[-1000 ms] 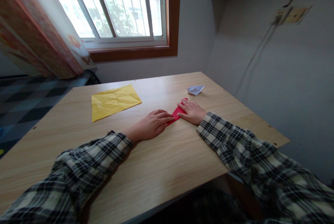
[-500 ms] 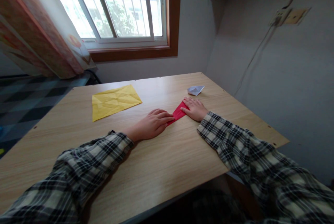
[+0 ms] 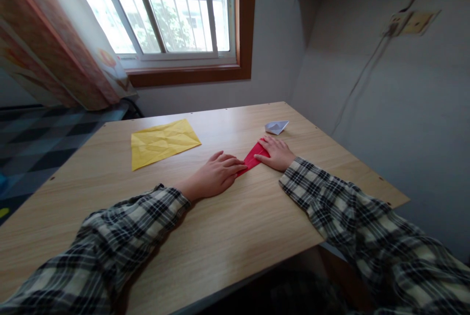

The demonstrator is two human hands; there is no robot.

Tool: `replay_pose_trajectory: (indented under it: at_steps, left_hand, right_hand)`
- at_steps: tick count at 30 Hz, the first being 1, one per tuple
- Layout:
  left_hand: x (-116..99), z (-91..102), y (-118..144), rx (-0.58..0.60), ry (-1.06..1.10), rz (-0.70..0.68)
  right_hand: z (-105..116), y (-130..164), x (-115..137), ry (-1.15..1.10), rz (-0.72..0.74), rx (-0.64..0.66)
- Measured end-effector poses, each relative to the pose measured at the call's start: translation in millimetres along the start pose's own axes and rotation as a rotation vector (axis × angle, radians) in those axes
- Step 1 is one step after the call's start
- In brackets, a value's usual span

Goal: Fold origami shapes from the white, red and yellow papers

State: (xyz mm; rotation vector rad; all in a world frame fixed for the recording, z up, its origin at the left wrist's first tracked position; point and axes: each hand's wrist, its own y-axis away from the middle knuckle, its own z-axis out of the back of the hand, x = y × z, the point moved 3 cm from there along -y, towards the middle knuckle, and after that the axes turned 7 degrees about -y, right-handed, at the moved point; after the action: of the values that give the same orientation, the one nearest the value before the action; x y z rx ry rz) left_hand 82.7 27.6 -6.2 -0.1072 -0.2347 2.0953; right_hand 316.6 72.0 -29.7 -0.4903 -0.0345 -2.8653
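Both hands flat on the worktop (image 3: 227, 236), left hand (image 3: 215, 176) and right hand (image 3: 277, 153) pressing down a folded red paper (image 3: 253, 158).

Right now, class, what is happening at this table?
A person in a checked shirt presses a folded red paper flat on the wooden table. The left hand pins its near end, the right hand its far end. A creased yellow sheet lies to the left, and a small white paper boat sits just beyond the right hand.
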Motion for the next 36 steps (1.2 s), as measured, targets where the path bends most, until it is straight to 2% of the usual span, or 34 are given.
replay_pose_trajectory:
  at_steps: [6,10,20,23,29,36]
  left_hand:
    - [-0.7,0.3,-0.5,-0.014,-0.005,-0.015]
    - [-1.3,2.4,-1.3,-0.035,0.052,-0.025]
    - [-0.5,4.0,-1.1,-0.041,0.128,0.002]
    - [-0.1,3.9,-1.0,-0.033,0.127,0.005]
    - [-0.3,5.0,-0.5,-0.039,0.137,0.007]
    - [0.4,3.1,-0.2,-0.029,0.131,0.005]
  right_hand:
    - [-6.2,12.5,23.6,0.007,0.128,0.011]
    - [-10.8,12.7,27.2,-0.015,0.182,0.025]
    - [-7.8,-5.1,-0.1,-0.070,0.195,0.004]
    - [-6.8,-9.5,-11.6,-0.137,0.284,-0.026]
    - [-4.9,-15.7,-34.1,-0.272,0.374,-0.071]
    - [-2.9,-18.8,-36.5,-0.311,0.454,-0.049]
